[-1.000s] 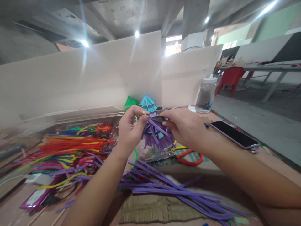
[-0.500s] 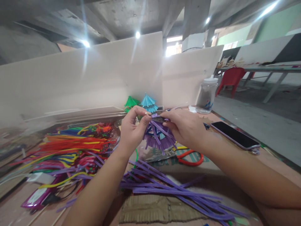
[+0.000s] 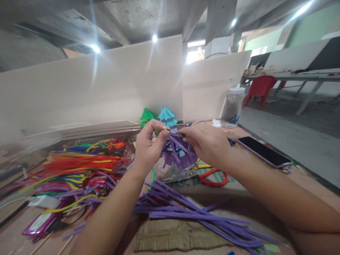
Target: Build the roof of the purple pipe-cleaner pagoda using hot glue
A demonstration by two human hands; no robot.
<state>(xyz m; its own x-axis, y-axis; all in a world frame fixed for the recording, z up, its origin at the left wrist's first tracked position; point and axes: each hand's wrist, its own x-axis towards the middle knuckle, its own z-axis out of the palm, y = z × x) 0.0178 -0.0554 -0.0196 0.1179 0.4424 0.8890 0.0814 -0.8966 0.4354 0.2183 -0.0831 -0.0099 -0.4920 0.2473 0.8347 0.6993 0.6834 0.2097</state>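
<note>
Between my hands hangs a purple pipe-cleaner model (image 3: 179, 157), tiered like a small tree or roof, with some dark blue strands in it. My left hand (image 3: 152, 145) pinches its top at a pale stick-like tip. My right hand (image 3: 207, 141) is closed at the top from the other side, fingertips on the purple strands; whether it also holds something small is hidden. Below lie loose purple pipe cleaners (image 3: 191, 210). A green cone-shaped model (image 3: 146, 116) and a light blue one (image 3: 166, 115) stand behind my hands.
Bundles of coloured pipe cleaners (image 3: 85, 161) and a magenta glue gun (image 3: 39, 225) lie left. Red-handled scissors (image 3: 215, 177) lie below my right hand. A phone (image 3: 264, 152) and clear bottle (image 3: 232, 108) are right. Corrugated cardboard (image 3: 180, 235) is in front; a white board (image 3: 106, 88) stands behind.
My right fingertips have shifted slightly at the model's top, where more purple strand shows and a dark patch seen before is smaller. My left hand keeps its pinch.
</note>
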